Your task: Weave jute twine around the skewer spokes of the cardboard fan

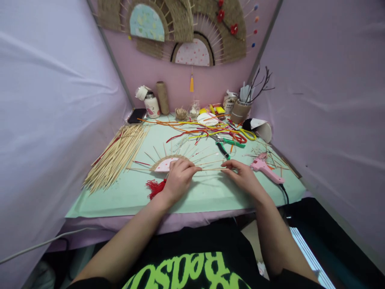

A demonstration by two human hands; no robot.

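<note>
A half-round fan (164,165) lies on the table, pink with red dots, edged in brown twine, with thin sticks fanning out from it. My left hand (180,176) is closed over its right part, thumb and fingers pinching the near end of a stick. That thin wooden stick (210,169) runs right to my right hand (240,175), whose thumb and fingertips close on its outer end. A red tassel (155,188) lies just left of my left wrist. The fan's right side is partly hidden under my left hand.
Many bamboo sticks (116,156) lie in a pile at left. Coloured pipe cleaners (186,127) spread across the back. Green-handled pliers (224,146) and a pink glue gun (267,170) lie at right. A bottle (152,105), twine roll (163,98) and cardboard holder (240,111) stand behind.
</note>
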